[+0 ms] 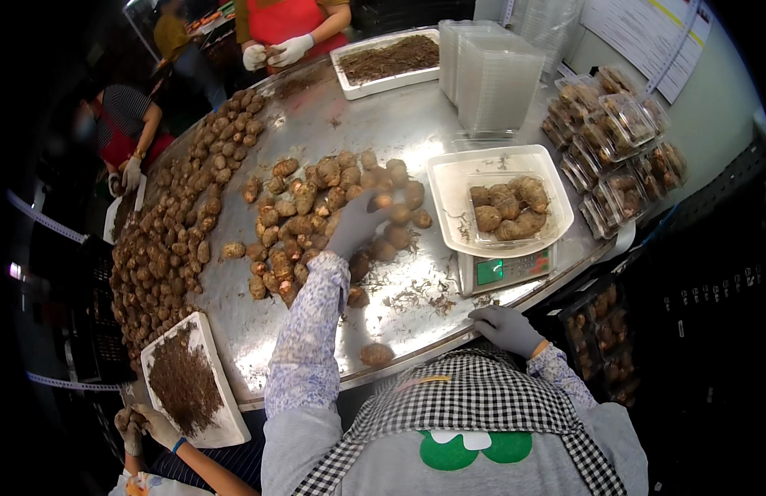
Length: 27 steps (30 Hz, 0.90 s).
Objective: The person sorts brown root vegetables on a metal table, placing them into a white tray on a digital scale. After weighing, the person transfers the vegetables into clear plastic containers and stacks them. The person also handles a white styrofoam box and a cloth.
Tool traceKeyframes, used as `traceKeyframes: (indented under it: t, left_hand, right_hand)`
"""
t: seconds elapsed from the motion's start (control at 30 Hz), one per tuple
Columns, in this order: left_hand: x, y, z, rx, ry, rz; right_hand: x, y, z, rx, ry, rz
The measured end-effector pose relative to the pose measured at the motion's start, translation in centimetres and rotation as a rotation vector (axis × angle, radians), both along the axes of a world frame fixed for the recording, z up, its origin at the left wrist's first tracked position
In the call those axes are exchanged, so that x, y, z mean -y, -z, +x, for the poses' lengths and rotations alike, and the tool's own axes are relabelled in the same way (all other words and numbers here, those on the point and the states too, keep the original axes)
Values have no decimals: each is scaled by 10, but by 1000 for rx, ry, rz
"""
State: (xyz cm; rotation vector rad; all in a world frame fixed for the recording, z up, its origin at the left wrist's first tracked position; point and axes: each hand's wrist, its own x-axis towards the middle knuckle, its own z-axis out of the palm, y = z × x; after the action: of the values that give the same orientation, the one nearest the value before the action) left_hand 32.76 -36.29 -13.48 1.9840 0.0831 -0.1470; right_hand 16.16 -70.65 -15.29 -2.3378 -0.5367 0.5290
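Taros (298, 225): loose pile on the metal table (383, 124), left of the scale (511, 269).
Left hand (358, 227): over the pile's right side; cannot tell whether it grips one.
Right hand (507, 329): at the near edge, loosely curled, seemingly empty.
Tray (449, 194): on the scale, holding a boxful.
Pile edge: probably safest for lifting, so neighbours don't roll.

Bright white glare on the metal table (362, 124), blackness around the fisheye rim
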Motion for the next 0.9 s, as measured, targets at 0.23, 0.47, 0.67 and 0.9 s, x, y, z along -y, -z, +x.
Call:
traceKeyframes:
  t: [0.23, 0.47, 0.67, 0.9]
  left_hand:
    - [107, -65, -25, 657, 382, 118]
    - [146, -75, -18, 708, 246, 373]
    - [83, -22, -75, 244, -231, -32]
    - [76, 12, -129, 6, -351, -250]
  right_hand:
    - [2, 6, 18, 87, -158, 52]
    - [13, -13, 25, 143, -170, 99]
    - [49, -7, 10, 117, -110, 156]
    - [64, 1, 8, 101, -182, 190]
